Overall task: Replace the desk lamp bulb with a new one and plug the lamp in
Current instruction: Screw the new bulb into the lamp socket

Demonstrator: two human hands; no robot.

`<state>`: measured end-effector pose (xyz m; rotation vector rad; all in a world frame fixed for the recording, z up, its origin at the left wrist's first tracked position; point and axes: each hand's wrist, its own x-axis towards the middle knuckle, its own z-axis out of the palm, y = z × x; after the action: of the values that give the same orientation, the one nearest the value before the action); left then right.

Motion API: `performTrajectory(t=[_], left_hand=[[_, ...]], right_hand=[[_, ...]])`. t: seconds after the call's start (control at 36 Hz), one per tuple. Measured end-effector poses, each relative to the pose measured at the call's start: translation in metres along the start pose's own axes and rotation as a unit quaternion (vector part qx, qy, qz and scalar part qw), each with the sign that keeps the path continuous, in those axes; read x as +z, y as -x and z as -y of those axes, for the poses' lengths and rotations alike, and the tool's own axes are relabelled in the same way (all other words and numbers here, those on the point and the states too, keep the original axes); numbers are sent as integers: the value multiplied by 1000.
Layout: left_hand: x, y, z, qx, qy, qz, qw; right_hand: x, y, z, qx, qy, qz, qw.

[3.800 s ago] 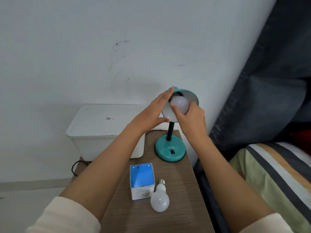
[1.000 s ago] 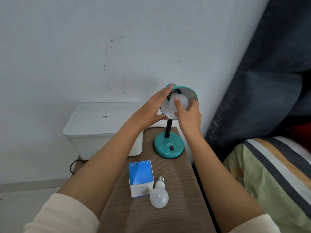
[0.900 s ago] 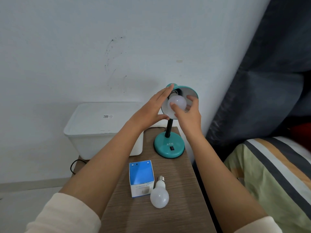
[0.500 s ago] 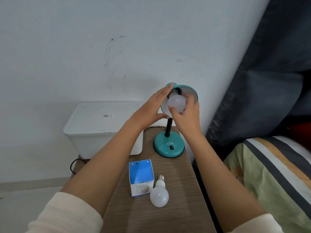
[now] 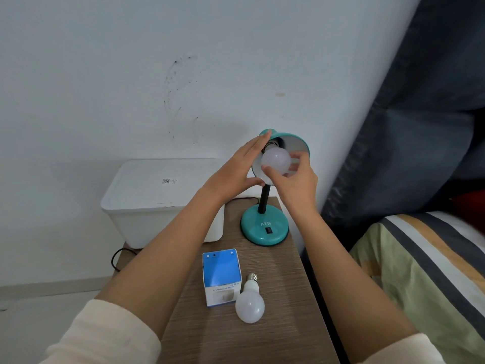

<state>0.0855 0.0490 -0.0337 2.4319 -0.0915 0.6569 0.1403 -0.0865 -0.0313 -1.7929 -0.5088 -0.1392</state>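
Observation:
A teal desk lamp stands at the back of a wooden bedside table, its shade tilted towards me. A white bulb sits in the shade's socket. My right hand grips that bulb with thumb below and fingers on its right side. My left hand lies flat against the shade's left edge, steadying it. Another white bulb lies loose on the table next to a blue and white bulb box.
A white lidded plastic bin sits left of the lamp against the wall. A black cable loops down behind the table's left side. A dark curtain and a striped bed lie to the right.
My right hand has shifted its fingers around the bulb in the shade, regripping it. My left hand stays on the shade. The loose bulb and box have not moved.

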Motion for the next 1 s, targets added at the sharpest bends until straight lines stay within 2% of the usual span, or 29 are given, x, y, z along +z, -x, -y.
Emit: performTrajectory(t=[0.08, 0.22, 0.36, 0.47, 0.56, 0.64, 0.78, 0.83, 0.92, 1.0], left_hand=[[0, 0, 1, -4, 0, 1, 1000], [1, -1, -1, -2, 11, -1, 1000], [0, -1, 1, -2, 5, -2, 1000], [1, -1, 0, 5, 6, -3, 1000], [0, -1, 0, 0, 8, -4, 1000], [-1, -1, -1, -3, 0, 0, 1000], [0, -1, -1, 0, -2, 2, 1000], [0, -1, 1, -4, 1, 2, 1000], [0, -1, 1, -6, 1, 3, 1000], [1, -2, 0, -4, -1, 4, 1000]], right_hand=[[1, -1, 1, 3, 11, -13, 1000], [4, 3, 0, -56, 59, 7, 997], [3, -1, -2, -12, 47, -19, 999], [6, 3, -1, -83, 76, -3, 994], [5, 1, 1, -36, 85, 5, 996], [1, -3, 5, 20, 25, -8, 999], [3, 2, 5, -31, 39, 1, 999], [1, 2, 4, -20, 46, -4, 999], [0, -1, 5, 15, 0, -9, 1000], [0, -1, 7, -22, 12, -6, 1000]])
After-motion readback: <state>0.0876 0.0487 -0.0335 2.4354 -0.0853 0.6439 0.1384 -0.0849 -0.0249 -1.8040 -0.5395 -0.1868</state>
